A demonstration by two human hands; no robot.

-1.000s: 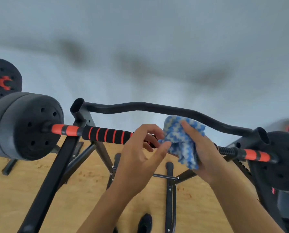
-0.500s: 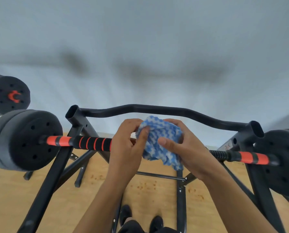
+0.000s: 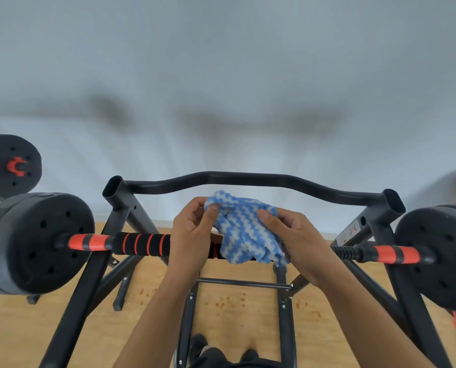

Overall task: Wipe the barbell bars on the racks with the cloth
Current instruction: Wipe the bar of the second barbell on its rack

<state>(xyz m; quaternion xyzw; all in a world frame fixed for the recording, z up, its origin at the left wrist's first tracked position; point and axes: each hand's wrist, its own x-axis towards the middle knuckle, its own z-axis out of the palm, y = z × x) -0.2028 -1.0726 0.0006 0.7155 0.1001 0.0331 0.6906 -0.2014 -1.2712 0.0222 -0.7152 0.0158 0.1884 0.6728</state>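
Blue-and-white cloth [image 3: 244, 232] is bunched over the middle of one barbell bar [image 3: 144, 244] and pinched from both sides: the left hand [image 3: 195, 235] fingers [image 3: 213, 212] are closed on its upper left edge, the right hand [image 3: 293, 236] fingers [image 3: 268, 217] are pressed into its right side. Three black weight plates are seen, two left of the fingers [image 3: 40, 243] [image 3: 10, 164] and one right [image 3: 439, 254]. One rack [image 3: 250, 179] is seen behind the hands.

Single head view — looks forward-down, close over barbell bar [image 3: 142, 244].
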